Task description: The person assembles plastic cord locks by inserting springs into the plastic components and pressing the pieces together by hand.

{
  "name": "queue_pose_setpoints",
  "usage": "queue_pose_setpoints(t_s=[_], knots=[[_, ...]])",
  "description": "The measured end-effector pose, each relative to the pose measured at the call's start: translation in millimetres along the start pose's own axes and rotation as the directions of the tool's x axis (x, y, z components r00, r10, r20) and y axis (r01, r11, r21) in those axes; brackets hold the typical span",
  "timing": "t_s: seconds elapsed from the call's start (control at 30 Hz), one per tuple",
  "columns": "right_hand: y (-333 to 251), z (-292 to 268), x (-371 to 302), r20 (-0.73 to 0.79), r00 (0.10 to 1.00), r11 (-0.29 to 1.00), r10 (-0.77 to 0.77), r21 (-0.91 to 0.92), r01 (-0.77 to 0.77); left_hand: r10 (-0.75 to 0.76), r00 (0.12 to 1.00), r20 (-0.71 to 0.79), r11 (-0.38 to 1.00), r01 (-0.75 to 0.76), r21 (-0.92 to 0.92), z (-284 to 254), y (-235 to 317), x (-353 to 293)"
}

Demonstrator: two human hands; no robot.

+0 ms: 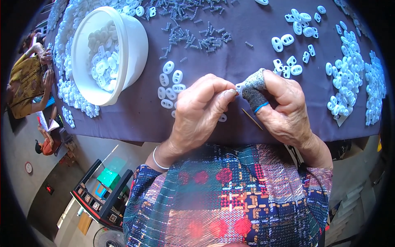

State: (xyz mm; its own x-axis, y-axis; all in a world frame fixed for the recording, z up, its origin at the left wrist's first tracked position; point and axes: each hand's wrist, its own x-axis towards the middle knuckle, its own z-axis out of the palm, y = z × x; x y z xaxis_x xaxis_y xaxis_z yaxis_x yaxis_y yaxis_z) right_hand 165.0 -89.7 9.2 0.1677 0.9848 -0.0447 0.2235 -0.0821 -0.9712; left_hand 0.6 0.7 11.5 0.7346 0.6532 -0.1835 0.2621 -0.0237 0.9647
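Observation:
In front of my chest both hands meet over a small white plastic cord lock piece. My right hand pinches it, with grey knitted sleeves covering the thumb and a finger. My left hand is closed in a pinch at the piece's left side; what sits between its fingertips is too small to make out. A thin pointed stick lies on the table under my hands. Just left of them are several white two-hole oval pieces, some partly hidden behind my left hand.
A white tub of white pieces leans toward the left, with a large heap around it. Small metal springs are scattered at the far middle. More cord lock pieces lie at the right. Other people sit at the far left.

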Motion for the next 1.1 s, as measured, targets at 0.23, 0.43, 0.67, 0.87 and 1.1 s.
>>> queue_pose_setpoints(t_s=[0.23, 0.43, 0.67, 0.87, 1.1], knots=[[4.6, 3.1, 1.3, -0.031, 0.993, 0.99, -0.118, -0.083, 0.115, 0.132, 0.991, -0.028, 0.982, -0.127, 0.14, 3.2, -5.4, 1.4], [7.4, 3.6, 4.8, 0.003, 0.983, 0.974, -0.186, -0.133, 0.185, 0.172, 0.985, 0.009, 0.969, -0.171, 0.176, 1.9, -5.7, 3.0], [5.8, 3.2, 4.4, 0.001, 0.995, 0.99, -0.101, -0.098, 0.101, 0.143, 0.99, -0.016, 0.981, -0.139, 0.134, 1.5, -8.2, 3.1], [1.3, 0.7, 2.0, -0.019, 1.0, 1.0, -0.008, -0.001, 0.007, -0.062, 0.997, -0.046, 0.987, 0.054, -0.153, 4.5, -5.0, -0.6], [0.8, -5.7, 0.6, -0.011, 0.998, 0.997, 0.065, 0.053, -0.064, -0.136, 0.99, -0.03, 0.987, 0.133, -0.088, 7.5, 0.1, 2.8]])
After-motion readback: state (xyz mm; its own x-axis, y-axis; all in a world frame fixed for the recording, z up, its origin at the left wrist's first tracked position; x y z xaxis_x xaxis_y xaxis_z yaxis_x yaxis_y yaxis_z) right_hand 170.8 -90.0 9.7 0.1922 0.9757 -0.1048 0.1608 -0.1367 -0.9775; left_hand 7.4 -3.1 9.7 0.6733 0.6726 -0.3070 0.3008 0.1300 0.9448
